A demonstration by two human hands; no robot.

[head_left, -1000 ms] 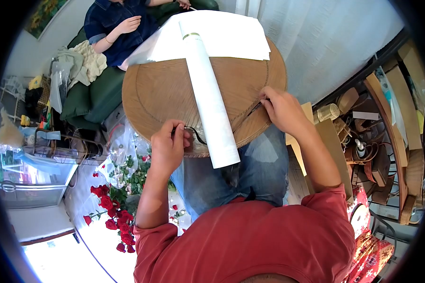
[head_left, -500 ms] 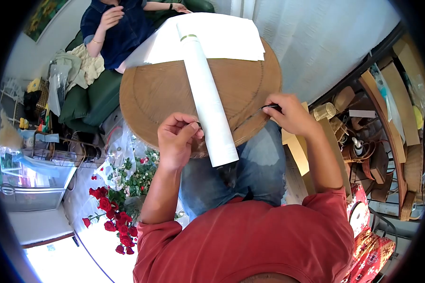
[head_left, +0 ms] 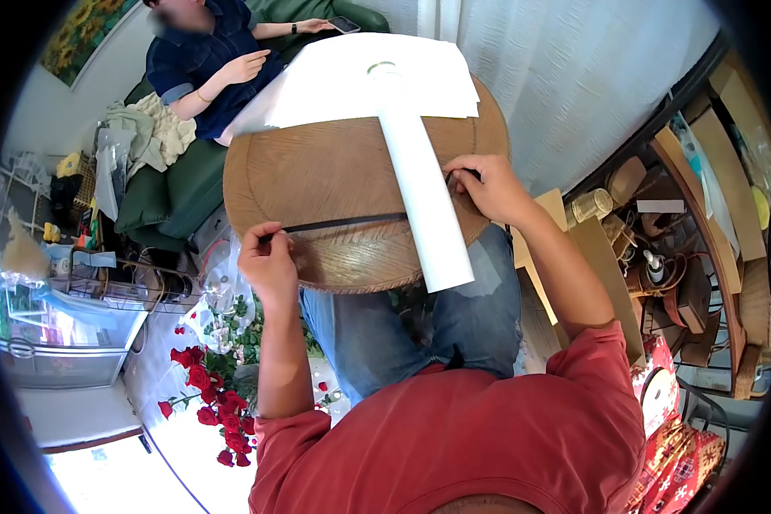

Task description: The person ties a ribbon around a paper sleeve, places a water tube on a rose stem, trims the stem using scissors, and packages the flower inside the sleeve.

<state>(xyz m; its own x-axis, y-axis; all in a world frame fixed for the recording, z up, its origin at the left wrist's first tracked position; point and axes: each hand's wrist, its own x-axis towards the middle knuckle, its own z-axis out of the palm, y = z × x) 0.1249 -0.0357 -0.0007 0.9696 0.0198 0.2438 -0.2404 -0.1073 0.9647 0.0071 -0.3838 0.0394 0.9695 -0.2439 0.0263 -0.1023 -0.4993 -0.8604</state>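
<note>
A long white paper roll (head_left: pixel 424 197) lies across the round wooden table (head_left: pixel 317 171), its near end jutting over the front edge. From my left hand (head_left: pixel 270 261), at the table's front left, a black ribbon (head_left: pixel 343 222) stretches straight to the roll and passes out of sight there. My left hand is closed on the ribbon's end. Right of the roll, my right hand (head_left: pixel 488 188) is pinched near the table's right edge; what its fingertips hold is too small to make out. White sheets (head_left: pixel 325 81) cover the far part of the table, under the roll's far end.
Another person (head_left: pixel 210 64) sits on a green sofa (head_left: pixel 176 193) at the back left, a phone (head_left: pixel 344 25) in one hand. Red roses (head_left: pixel 218 403) are on the floor at lower left. A cardboard box (head_left: pixel 604 274) and cluttered shelves (head_left: pixel 711 257) stand to the right.
My left hand has moved left, drawing the ribbon out straight. My right hand has come in toward the roll. The roll's near end has shifted right. The other person's raised hand has lowered.
</note>
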